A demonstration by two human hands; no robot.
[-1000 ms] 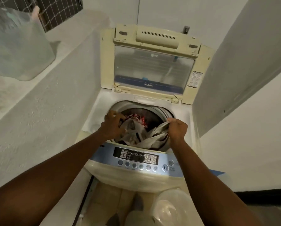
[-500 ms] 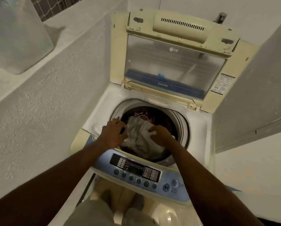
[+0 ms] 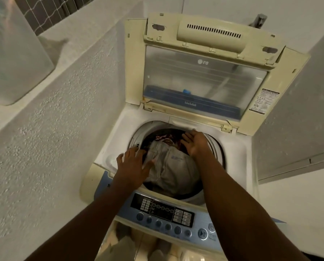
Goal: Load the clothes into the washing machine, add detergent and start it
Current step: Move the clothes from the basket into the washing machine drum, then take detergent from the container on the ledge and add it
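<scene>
A cream top-loading washing machine (image 3: 112,132) stands in front of me with its lid (image 3: 200,76) raised upright. A light grey garment (image 3: 172,166) lies on top of darker red-patterned clothes (image 3: 165,137) in the round drum. My left hand (image 3: 133,166) hovers over the drum's left rim, fingers spread, holding nothing. At the far right side of the drum my right hand (image 3: 195,144) is also open, palm down above the clothes. The blue control panel (image 3: 166,211) with its buttons lies at the near edge.
A rough white wall with a ledge (image 3: 50,102) runs close along the machine's left side. A translucent plastic container (image 3: 12,59) stands on that ledge at the upper left. A white wall (image 3: 296,113) hems in the right side.
Both hands have let go of the grey garment and lifted off it with fingers spread. The garment now lies flatter in the drum. My view has moved closer.
</scene>
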